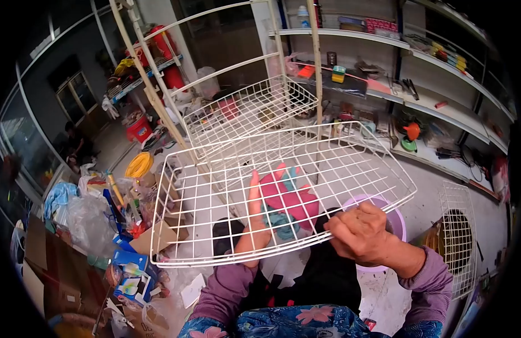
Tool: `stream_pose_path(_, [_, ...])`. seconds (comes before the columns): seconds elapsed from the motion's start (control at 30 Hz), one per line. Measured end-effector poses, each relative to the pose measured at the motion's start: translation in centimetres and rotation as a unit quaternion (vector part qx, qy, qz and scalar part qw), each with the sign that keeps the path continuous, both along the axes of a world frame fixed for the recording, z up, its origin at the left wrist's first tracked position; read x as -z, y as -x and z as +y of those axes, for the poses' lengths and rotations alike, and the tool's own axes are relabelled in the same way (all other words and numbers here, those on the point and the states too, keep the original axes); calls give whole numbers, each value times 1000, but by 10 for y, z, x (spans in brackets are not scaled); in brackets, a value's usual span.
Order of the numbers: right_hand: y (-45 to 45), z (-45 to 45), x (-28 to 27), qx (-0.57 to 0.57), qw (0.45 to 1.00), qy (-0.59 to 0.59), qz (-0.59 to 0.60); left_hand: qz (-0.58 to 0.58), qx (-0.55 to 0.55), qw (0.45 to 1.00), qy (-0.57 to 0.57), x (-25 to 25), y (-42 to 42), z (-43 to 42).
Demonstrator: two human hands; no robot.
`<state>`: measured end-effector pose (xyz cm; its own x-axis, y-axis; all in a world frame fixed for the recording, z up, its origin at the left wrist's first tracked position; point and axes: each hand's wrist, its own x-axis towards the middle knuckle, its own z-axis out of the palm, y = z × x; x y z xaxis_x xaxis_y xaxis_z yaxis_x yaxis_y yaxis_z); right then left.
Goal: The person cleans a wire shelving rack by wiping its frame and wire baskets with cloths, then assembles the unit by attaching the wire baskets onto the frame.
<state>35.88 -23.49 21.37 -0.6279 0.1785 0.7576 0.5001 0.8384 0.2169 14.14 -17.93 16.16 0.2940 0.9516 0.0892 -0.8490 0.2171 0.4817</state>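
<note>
A white wire basket (pixel 204 262) is tilted in front of me, and its grid spans the middle of the view. My right hand (pixel 359 232) is closed around the near right part of its rim. Behind the wires, my left hand (pixel 255 205) holds a crumpled rag (pixel 294 204) of pinkish-red and teal cloth against the grid. Wires cross in front of that hand, and the rag covers part of its fingers. A light purple basin (pixel 400 222) stands on the floor beyond my right hand, partly hidden by it and the basket.
Ahead stands a cream metal rack (pixel 153 73) holding another wire basket (pixel 249 112). Loaded shelves (pixel 429 107) line the right wall. Another wire panel (pixel 466 242) leans at right. Cardboard boxes (pixel 63 276), plastic bags (pixel 88 219) and a yellow coil (pixel 139 164) crowd the left. A person (pixel 77 143) is in the left background.
</note>
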Motion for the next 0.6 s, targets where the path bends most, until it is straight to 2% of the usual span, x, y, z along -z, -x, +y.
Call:
stream_pose_path(0.17, [1, 13, -10, 2, 998, -22, 53, 5, 26, 999, -23, -24, -5, 19])
stream_pose_path(0.37, [-3, 36, -55, 11, 997, -38, 72, -33, 91, 995, -39, -57, -11, 55])
stream_pose_path(0.47, [-9, 49, -80, 59, 994, -63, 68, 41, 65, 996, -51, -87, -17, 67])
stream_pose_path(0.5, [-8, 53, -88, 51, 994, -62, 76, 27, 53, 996, -68, -96, -21, 68])
stream_pose_path(0.53, [-6, 58, -98, 42, 994, -62, 83, 95, 24, 991, -94, -109, -18, 68])
stream_pose_path(0.6, [-3, 68, -111, 38, 992, -78, 92, 76, 55, 991, -99, -118, -15, 89])
